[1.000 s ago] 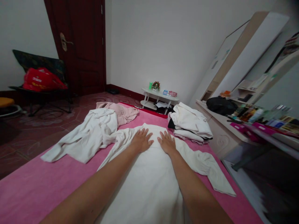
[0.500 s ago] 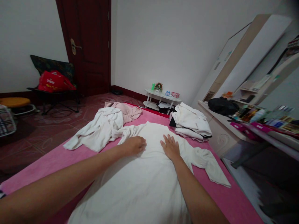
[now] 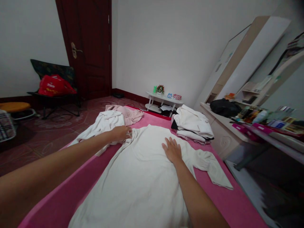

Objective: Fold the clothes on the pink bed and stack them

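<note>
A white long-sleeved shirt (image 3: 142,177) lies spread over the pink bedspread (image 3: 220,202), its collar end away from me. At its left shoulder, my left hand (image 3: 122,133) is closed on the bunched sleeve; the fingertips are partly hidden in the cloth. My right hand (image 3: 173,150) rests flat on the upper right of the shirt, fingers spread, gripping nothing. The right sleeve (image 3: 211,166) stretches out toward the bed's right edge. Just beyond my left hand lie a crumpled white garment (image 3: 106,120) and a pale pink garment (image 3: 133,114).
A stack of folded clothes (image 3: 193,123) sits at the bed's far right corner. Alongside on the right stands a dressing table (image 3: 218,131) with a black bag (image 3: 224,108) and bottles. A small white table (image 3: 163,97) is past the bed's foot. A chair holds a red bag (image 3: 55,85).
My left hand has moved from the shirt's chest out to the left shoulder and closed on the sleeve there. The right hand stays flat in place.
</note>
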Demonstrator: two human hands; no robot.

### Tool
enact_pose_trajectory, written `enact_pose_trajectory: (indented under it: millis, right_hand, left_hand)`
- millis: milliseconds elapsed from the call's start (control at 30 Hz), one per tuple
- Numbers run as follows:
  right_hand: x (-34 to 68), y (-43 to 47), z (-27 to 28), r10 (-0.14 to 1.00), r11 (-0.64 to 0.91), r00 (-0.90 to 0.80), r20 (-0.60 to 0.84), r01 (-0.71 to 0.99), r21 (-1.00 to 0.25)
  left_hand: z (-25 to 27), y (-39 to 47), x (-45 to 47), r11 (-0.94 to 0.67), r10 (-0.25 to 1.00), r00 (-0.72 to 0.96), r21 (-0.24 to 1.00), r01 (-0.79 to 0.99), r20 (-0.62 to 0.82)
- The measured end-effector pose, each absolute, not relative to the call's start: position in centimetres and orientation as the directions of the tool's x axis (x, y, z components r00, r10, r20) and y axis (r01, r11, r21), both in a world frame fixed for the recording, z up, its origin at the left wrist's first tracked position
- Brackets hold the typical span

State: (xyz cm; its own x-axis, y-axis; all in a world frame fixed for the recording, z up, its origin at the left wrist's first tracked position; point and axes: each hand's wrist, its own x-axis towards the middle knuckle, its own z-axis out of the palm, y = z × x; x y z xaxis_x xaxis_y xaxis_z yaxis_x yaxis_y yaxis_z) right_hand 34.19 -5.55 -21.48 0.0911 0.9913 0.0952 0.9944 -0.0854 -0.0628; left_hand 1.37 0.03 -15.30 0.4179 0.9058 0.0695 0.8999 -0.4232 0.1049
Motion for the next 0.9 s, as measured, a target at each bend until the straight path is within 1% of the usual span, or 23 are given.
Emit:
enact_pose_trajectory:
  millis: [67, 233, 267, 333, 400, 500, 633, 767, 833, 900]
  right_hand:
    - [34.2, -5.6, -21.4, 0.992, -0.089, 0.094, 0.087, 0.994, -0.063]
    - [34.3, -5.5, -21.4, 0.993, -0.093, 0.098, 0.073, 0.993, -0.069]
    - [34.3, -5.5, -21.4, 0.992, -0.091, 0.096, 0.077, 0.993, -0.072]
    - [34.3, -5.4, -21.5, 0.992, -0.090, 0.096, 0.082, 0.993, -0.075]
    - [34.4, -5.3, -21.6, 0.992, -0.091, 0.097, 0.082, 0.993, -0.076]
    - [34.4, -5.2, -21.8, 0.992, -0.086, 0.093, 0.083, 0.993, -0.082]
    - [34.5, -5.1, -21.8, 0.992, -0.085, 0.094, 0.087, 0.992, -0.094]
    - [34.5, -5.1, -21.7, 0.992, -0.083, 0.091, 0.081, 0.991, -0.102]
    - [34.6, -5.2, -21.7, 0.991, -0.078, 0.089, 0.098, 0.991, -0.111]
    - [34.7, -5.2, -21.8, 0.989, -0.076, 0.091, 0.116, 0.989, -0.126]
  left_hand:
    - [-14.3, 0.0, 0.9, -0.432, 0.901, 0.427, 0.061, 0.900, 0.077]
    - [-11.3, -0.1, -0.9, -0.305, 0.925, 0.340, -0.201, 0.931, 0.170]
    - [-11.2, -0.2, -1.0, -0.305, 0.922, 0.347, -0.228, 0.925, 0.171]
    - [-11.5, -0.6, -0.8, -0.342, 0.910, 0.384, -0.243, 0.908, 0.155]
    - [-12.1, -0.8, 0.2, -0.372, 0.901, 0.410, -0.231, 0.899, 0.145]
    - [-12.9, -0.6, 2.8, -0.391, 0.888, 0.423, -0.189, 0.901, 0.180]
    - [-14.5, -0.2, 7.8, -0.498, 0.844, 0.499, -0.061, 0.865, 0.196]
    - [-18.3, -1.0, 12.6, -0.653, 0.752, 0.635, 0.072, 0.754, 0.179]
    - [-20.4, -1.5, 14.1, -0.667, 0.741, 0.640, 0.113, 0.737, 0.203]
    - [-22.0, -1.8, 15.0, -0.630, 0.768, 0.586, 0.143, 0.763, 0.258]
